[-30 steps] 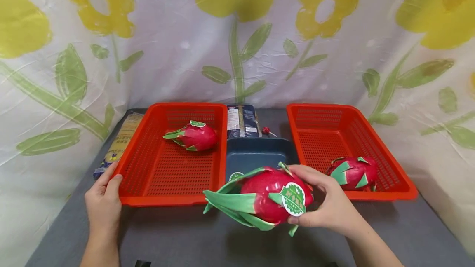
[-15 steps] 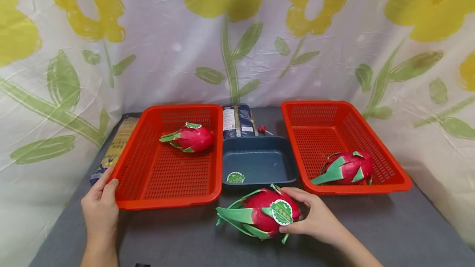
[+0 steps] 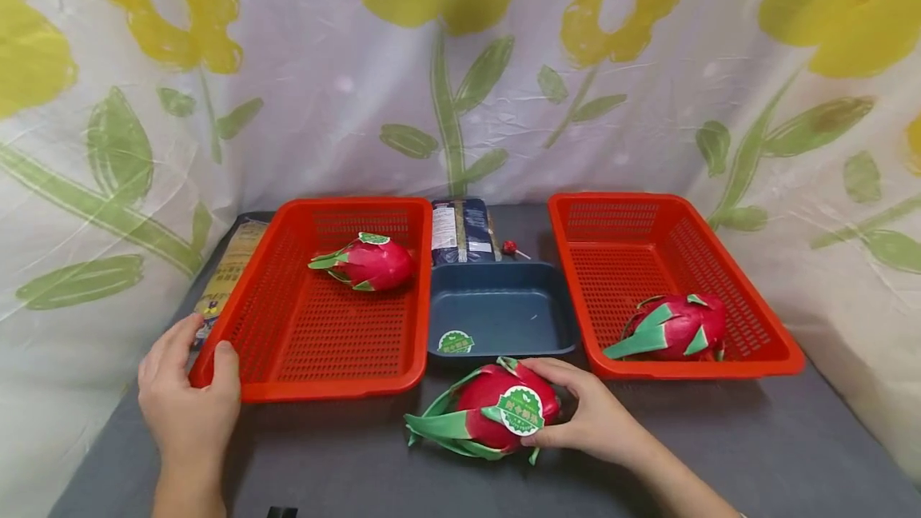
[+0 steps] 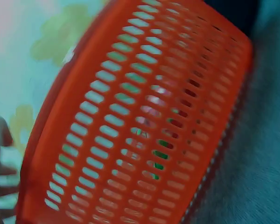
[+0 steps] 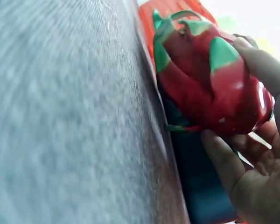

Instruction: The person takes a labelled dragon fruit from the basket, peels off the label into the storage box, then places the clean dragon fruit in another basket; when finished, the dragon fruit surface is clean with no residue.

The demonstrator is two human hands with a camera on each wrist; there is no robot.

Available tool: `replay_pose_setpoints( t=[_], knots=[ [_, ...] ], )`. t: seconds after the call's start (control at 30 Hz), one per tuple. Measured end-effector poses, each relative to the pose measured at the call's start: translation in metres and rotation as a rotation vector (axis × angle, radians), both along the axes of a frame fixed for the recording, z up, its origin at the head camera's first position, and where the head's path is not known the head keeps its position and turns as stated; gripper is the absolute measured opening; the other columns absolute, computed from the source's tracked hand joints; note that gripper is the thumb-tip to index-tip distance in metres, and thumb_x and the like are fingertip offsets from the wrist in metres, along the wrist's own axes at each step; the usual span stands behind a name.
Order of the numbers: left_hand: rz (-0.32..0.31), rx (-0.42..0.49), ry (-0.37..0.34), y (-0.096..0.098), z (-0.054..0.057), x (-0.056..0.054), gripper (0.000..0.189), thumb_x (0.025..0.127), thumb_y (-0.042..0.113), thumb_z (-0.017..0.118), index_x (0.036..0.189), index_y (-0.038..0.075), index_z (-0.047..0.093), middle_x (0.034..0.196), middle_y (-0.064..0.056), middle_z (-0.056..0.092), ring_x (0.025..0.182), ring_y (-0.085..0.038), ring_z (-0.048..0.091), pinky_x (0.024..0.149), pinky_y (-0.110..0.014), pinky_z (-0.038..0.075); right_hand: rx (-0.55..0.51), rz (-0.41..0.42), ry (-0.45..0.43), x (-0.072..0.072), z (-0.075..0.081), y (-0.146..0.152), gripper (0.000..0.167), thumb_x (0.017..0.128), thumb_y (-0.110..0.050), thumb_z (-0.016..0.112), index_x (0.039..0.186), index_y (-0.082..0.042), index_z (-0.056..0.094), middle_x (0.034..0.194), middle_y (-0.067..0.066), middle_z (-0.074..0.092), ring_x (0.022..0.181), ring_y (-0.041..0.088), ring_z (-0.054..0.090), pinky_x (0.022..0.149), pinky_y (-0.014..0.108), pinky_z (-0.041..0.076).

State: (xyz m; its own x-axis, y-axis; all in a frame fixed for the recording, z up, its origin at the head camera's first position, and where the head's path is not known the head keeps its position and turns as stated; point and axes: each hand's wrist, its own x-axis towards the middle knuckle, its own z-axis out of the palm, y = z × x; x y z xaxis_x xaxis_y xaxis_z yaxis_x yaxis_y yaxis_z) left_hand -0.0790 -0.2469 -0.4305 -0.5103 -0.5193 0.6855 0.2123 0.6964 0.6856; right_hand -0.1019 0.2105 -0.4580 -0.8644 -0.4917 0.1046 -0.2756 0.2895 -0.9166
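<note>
My right hand [image 3: 586, 414] holds a red dragon fruit [image 3: 504, 402] with green leaf tips and a round green-and-white sticker, over the table's front part. In the right wrist view, thumb and fingers span the fruit's end; whether it touches the table I cannot tell. My left hand [image 3: 189, 390] is at the near left corner of the left red basket [image 3: 324, 390], fingers spread outside the rim and thumb over it. The left wrist view shows those fingers beside the rim, partly cut off. Another dragon fruit [image 3: 377, 264] lies in that basket.
A blue tray [image 3: 504, 318] with a round sticker [image 3: 456, 341] stands between the baskets. The right red basket [image 3: 712, 370] holds a dragon fruit [image 3: 691, 326]. Behind are a dark package [image 3: 464, 232] and a lollipop [image 3: 510, 247]. A yellow package [image 3: 230, 266] lies far left.
My right hand has lowered the dragon fruit toward the table and moved it left, uncovering the blue tray. The left hand's fingers have spread and shifted left at the basket corner.
</note>
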Motion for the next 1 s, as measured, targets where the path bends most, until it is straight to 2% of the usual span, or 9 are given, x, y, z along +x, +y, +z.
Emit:
replay_pose_setpoints(
  t=[0.07, 0.17, 0.33, 0.47, 0.53, 0.67, 0.8, 0.93, 1.0],
  knots=[
    [-0.039, -0.112, 0.124, 0.015, 0.011, 0.006, 0.041, 0.086, 0.015, 0.065, 0.122, 0.0, 0.073, 0.123, -0.018, 0.07, 0.112, -0.04, 0.058, 0.102, -0.02, 0.036, -0.025, 0.006, -0.02, 0.001, 0.0, -0.003, 0.073, 0.076, -0.02, 0.093, 0.142, -0.02, 0.062, 0.139, 0.006, 0.058, 0.12, 0.029, 0.057, 0.086, 0.035, 0.059],
    [-0.184, -0.18, 0.219, 0.046, 0.029, 0.02, 0.039, 0.085, 0.014, 0.064, 0.118, -0.006, 0.073, 0.116, -0.026, 0.069, 0.113, -0.035, 0.062, 0.103, -0.019, 0.039, -0.07, 0.0, -0.071, 0.002, 0.0, -0.004, 0.068, 0.079, -0.015, 0.09, 0.141, -0.016, 0.062, 0.139, 0.01, 0.057, 0.118, 0.031, 0.06, 0.084, 0.035, 0.059],
    [-0.54, -0.166, 0.228, 0.09, 0.046, 0.04, 0.039, 0.082, -0.003, 0.065, 0.119, -0.013, 0.068, 0.115, -0.028, 0.067, 0.116, -0.016, 0.062, 0.102, -0.019, 0.044, -0.073, -0.039, -0.08, 0.004, 0.001, -0.005, 0.067, 0.079, -0.014, 0.091, 0.14, -0.012, 0.062, 0.137, 0.013, 0.058, 0.113, 0.033, 0.064, 0.082, 0.034, 0.06],
    [-0.795, -0.159, 0.184, 0.112, 0.037, 0.044, 0.048, 0.076, -0.01, 0.067, 0.124, -0.011, 0.066, 0.12, -0.024, 0.067, 0.116, -0.023, 0.062, 0.101, -0.023, 0.046, -0.061, -0.087, -0.07, 0.008, 0.003, -0.008, 0.067, 0.078, -0.018, 0.092, 0.138, -0.012, 0.063, 0.136, 0.013, 0.059, 0.11, 0.031, 0.066, 0.082, 0.033, 0.059],
    [-0.901, -0.156, 0.068, 0.122, 0.029, 0.046, 0.055, 0.077, -0.01, 0.07, 0.131, -0.003, 0.064, 0.127, -0.017, 0.066, 0.118, -0.024, 0.061, 0.099, -0.024, 0.048, -0.062, -0.122, -0.07, 0.011, 0.004, -0.011, 0.067, 0.077, -0.019, 0.092, 0.137, -0.014, 0.064, 0.134, 0.01, 0.06, 0.11, 0.029, 0.066, 0.082, 0.033, 0.059],
    [-1.04, -0.17, -0.226, 0.141, 0.017, 0.048, 0.064, 0.086, -0.001, 0.076, 0.145, 0.015, 0.057, 0.139, -0.004, 0.06, 0.124, -0.021, 0.058, 0.095, -0.034, 0.055, -0.053, -0.179, -0.053, 0.019, 0.004, -0.014, 0.069, 0.074, -0.021, 0.095, 0.136, -0.017, 0.065, 0.13, 0.005, 0.062, 0.113, 0.029, 0.064, 0.082, 0.032, 0.059],
    [-1.06, -0.209, -0.448, 0.155, 0.006, 0.043, 0.065, 0.089, 0.015, 0.08, 0.149, 0.02, 0.054, 0.147, 0.002, 0.053, 0.129, -0.017, 0.053, 0.091, -0.038, 0.057, -0.056, -0.187, -0.024, 0.024, 0.001, -0.012, 0.069, 0.072, -0.021, 0.096, 0.134, -0.018, 0.066, 0.128, 0.004, 0.063, 0.114, 0.029, 0.063, 0.081, 0.032, 0.059],
    [-1.003, -0.342, -0.661, 0.163, -0.002, 0.033, 0.072, 0.089, 0.033, 0.081, 0.153, 0.021, 0.05, 0.153, 0.003, 0.048, 0.134, -0.019, 0.049, 0.089, -0.038, 0.058, -0.095, -0.176, -0.022, 0.028, -0.004, -0.011, 0.07, 0.073, -0.018, 0.096, 0.135, -0.014, 0.065, 0.131, 0.007, 0.062, 0.116, 0.029, 0.063, 0.083, 0.033, 0.059],
    [-0.983, -0.409, -0.714, 0.164, -0.007, 0.029, 0.074, 0.088, 0.037, 0.081, 0.154, 0.021, 0.049, 0.153, 0.002, 0.048, 0.135, -0.02, 0.049, 0.091, -0.04, 0.057, -0.115, -0.174, -0.023, 0.03, -0.005, -0.01, 0.07, 0.073, -0.016, 0.095, 0.136, -0.013, 0.064, 0.132, 0.008, 0.062, 0.117, 0.029, 0.062, 0.084, 0.033, 0.058]
  ],
)
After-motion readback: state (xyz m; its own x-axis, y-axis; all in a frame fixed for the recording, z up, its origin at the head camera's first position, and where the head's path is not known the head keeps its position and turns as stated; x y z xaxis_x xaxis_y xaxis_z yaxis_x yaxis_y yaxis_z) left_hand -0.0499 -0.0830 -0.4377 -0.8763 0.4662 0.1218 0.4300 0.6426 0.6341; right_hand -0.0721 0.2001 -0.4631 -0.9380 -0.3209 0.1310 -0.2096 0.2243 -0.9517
